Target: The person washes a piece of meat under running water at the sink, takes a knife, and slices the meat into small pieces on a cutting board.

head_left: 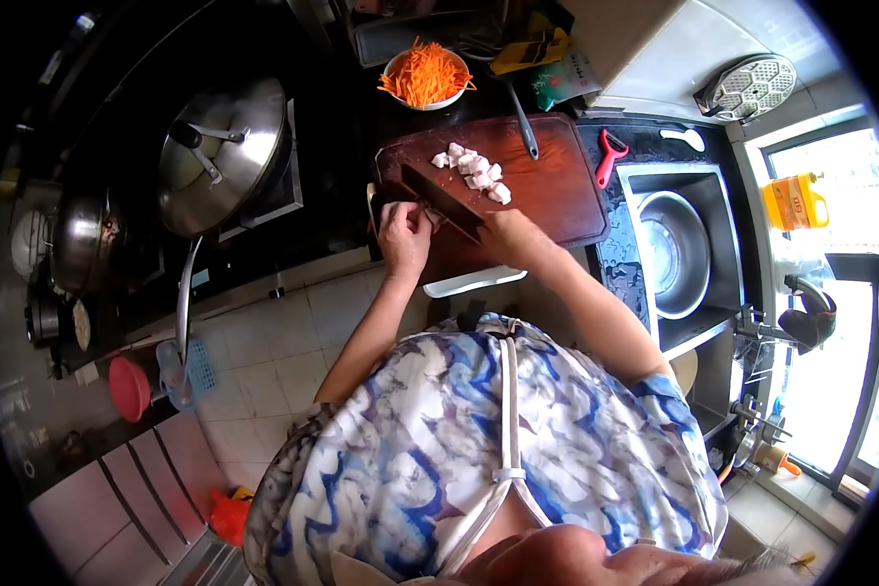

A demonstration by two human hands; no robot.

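Observation:
A dark red wooden cutting board (557, 186) lies on the black counter. Several pale cut chunks (474, 171) sit near its middle. My left hand (405, 234) presses a small pale piece (434, 217) down at the board's near left edge. My right hand (508, 234) grips the handle of a dark cleaver (442, 198). The blade slants across the board right beside my left fingers.
A white bowl of shredded carrot (425, 76) stands beyond the board. A lidded wok (220, 156) is on the stove to the left. To the right is a sink with a steel bowl (674, 254), and a red peeler (610, 156) beside it. A utensil (523, 122) rests on the board's far edge.

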